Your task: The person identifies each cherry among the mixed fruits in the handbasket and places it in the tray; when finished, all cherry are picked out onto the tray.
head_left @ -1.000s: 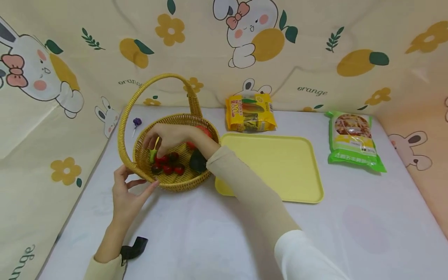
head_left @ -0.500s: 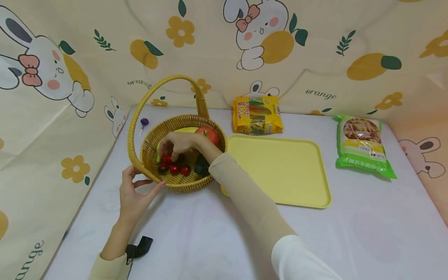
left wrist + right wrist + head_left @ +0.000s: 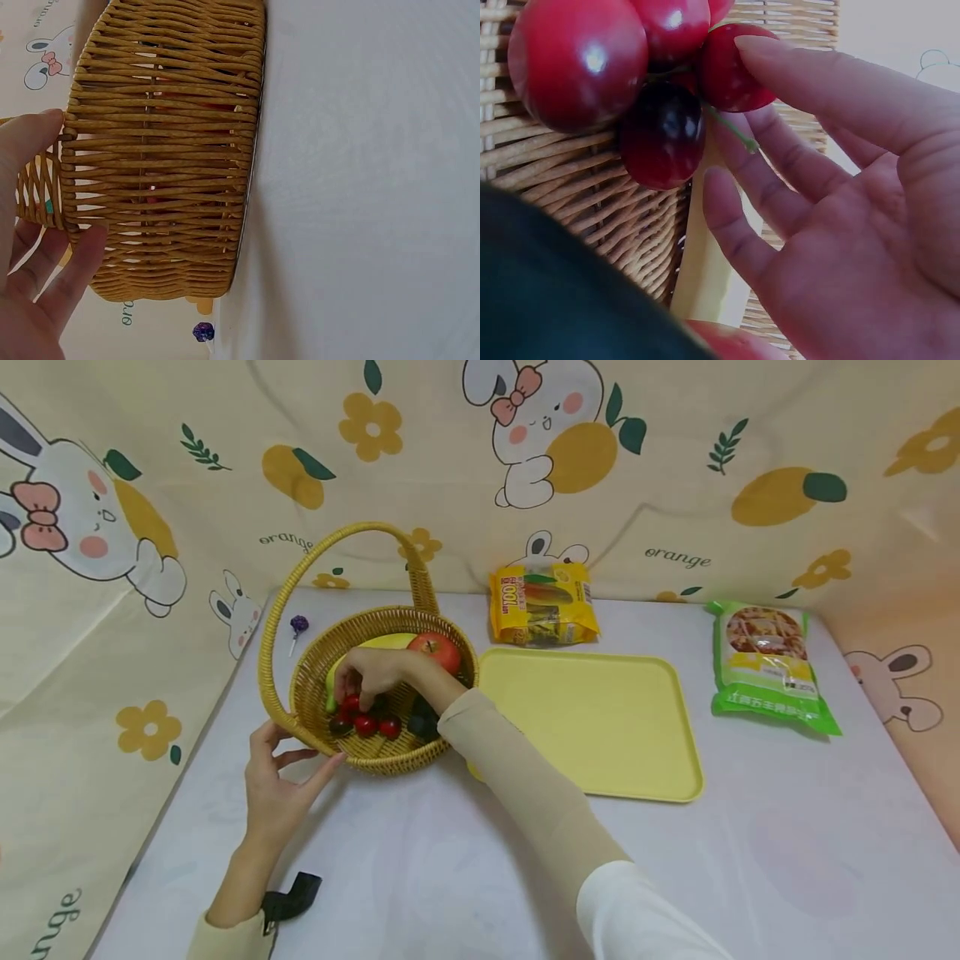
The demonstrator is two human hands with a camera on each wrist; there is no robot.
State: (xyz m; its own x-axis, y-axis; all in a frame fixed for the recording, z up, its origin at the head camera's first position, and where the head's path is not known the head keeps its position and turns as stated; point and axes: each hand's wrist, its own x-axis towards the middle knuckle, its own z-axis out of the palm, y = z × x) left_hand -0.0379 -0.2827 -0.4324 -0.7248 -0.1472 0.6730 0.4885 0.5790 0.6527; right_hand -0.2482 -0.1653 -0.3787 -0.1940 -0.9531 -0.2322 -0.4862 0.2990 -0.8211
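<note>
A wicker basket (image 3: 390, 766) with a tall handle stands at left on the table. My left hand (image 3: 279, 789) grips its near-left rim by the handle base, thumb and fingers on either side, also seen in the left wrist view. Inside the basket my right hand (image 3: 375, 672) pinches a red cherry (image 3: 735, 69) with a green stem, thumb on its near side. Several other cherries (image 3: 577, 64) lie close against it. A yellow banana (image 3: 393, 641), a round red fruit (image 3: 437, 651) and a dark green rounded thing (image 3: 422, 720), partly hidden by the sleeve, surround them.
A yellow tray (image 3: 600, 718) lies right of the basket, partly under the right forearm. Behind it stands a yellow snack packet (image 3: 543, 606). A green food bag (image 3: 772, 668) lies far right, and a purple lollipop (image 3: 299, 624) left of the basket.
My right hand has come down from beside the banana's stem to the cherries, and its thumb and fingers have closed on one. The left hand stays on the basket rim.
</note>
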